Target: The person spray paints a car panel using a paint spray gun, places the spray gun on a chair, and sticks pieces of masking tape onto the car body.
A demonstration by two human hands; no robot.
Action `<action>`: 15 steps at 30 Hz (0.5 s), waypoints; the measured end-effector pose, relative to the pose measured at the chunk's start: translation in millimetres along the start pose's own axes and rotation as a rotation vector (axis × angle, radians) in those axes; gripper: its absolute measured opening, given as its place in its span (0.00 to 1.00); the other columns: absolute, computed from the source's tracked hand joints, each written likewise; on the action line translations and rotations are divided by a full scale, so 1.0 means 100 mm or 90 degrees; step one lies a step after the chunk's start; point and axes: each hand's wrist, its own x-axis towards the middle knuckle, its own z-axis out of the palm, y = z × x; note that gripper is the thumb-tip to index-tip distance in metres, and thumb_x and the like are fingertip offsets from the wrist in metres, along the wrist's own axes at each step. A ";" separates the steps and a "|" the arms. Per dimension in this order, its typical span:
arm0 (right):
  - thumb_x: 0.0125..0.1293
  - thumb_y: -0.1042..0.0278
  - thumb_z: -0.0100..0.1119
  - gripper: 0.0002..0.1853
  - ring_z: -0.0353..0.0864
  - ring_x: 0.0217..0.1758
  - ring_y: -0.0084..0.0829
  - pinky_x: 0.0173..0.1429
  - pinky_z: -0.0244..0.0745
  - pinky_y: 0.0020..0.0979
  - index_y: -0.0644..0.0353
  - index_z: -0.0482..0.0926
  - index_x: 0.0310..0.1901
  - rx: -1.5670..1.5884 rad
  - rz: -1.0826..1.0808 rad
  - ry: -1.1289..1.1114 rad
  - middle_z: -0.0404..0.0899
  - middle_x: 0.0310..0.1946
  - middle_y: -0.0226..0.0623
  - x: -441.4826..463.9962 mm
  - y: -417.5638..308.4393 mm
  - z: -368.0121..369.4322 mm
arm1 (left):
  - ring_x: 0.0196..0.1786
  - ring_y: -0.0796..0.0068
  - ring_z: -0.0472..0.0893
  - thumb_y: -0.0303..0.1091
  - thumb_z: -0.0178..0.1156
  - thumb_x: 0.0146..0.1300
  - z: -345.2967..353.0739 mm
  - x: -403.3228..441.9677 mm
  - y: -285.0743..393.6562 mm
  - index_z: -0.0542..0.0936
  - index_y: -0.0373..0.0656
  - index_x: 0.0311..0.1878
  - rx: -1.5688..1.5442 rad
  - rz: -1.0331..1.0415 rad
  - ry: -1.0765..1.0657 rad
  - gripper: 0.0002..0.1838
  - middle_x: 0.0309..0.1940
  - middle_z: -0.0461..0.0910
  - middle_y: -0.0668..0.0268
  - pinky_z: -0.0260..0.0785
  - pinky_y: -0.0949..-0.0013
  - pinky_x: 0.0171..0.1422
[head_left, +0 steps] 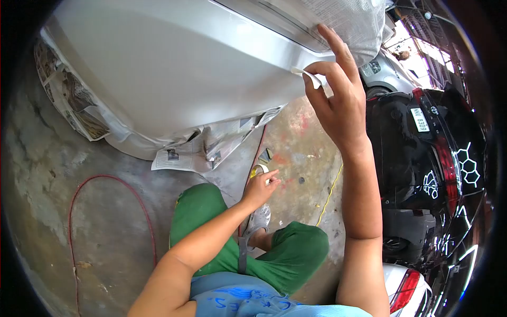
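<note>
My right hand [338, 100] is raised at the corner of a silver car body panel [174, 68]. Its thumb and index finger pinch a short strip of whitish masking tape [313, 78], one end of which meets the panel's edge; the other fingers stretch upward. Lower down, my left hand [259, 190] hovers above my shoe, fingers curled around what looks like a roll of masking tape [259, 169], pale with a yellow inside. The hand hides part of the roll. Newspaper masking [211, 145] hangs along the panel's lower edge.
Paper and plastic sheeting [351, 24] cover the car above my right hand. A red hose [113, 177] loops on the concrete floor, and a yellow cord [330, 195] lies right of my knees. A black car [401, 148] stands close on the right, with a white car [396, 280] nearby.
</note>
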 end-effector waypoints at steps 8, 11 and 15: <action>0.63 0.78 0.65 0.03 0.64 0.78 0.50 0.78 0.58 0.52 0.60 0.81 0.38 0.162 0.278 0.131 0.66 0.71 0.53 -0.79 -0.46 -0.06 | 0.43 0.70 0.83 0.31 0.64 0.68 -0.11 0.01 0.07 0.81 0.38 0.61 -0.092 0.044 0.022 0.20 0.39 0.85 0.62 0.75 0.67 0.51; 0.57 0.80 0.65 0.06 0.67 0.75 0.52 0.76 0.62 0.49 0.61 0.82 0.37 0.111 0.302 0.144 0.68 0.70 0.55 -0.91 -0.42 0.03 | 0.44 0.75 0.83 0.30 0.63 0.69 -0.14 0.01 0.02 0.81 0.38 0.62 -0.094 0.015 0.008 0.19 0.40 0.85 0.63 0.74 0.70 0.53; 0.55 0.80 0.65 0.08 0.69 0.73 0.54 0.74 0.64 0.47 0.62 0.80 0.37 0.051 0.163 0.140 0.71 0.68 0.55 -0.58 -0.18 0.09 | 0.44 0.76 0.83 0.30 0.64 0.69 -0.13 0.01 0.05 0.81 0.38 0.61 -0.068 -0.005 0.004 0.19 0.39 0.85 0.64 0.73 0.70 0.54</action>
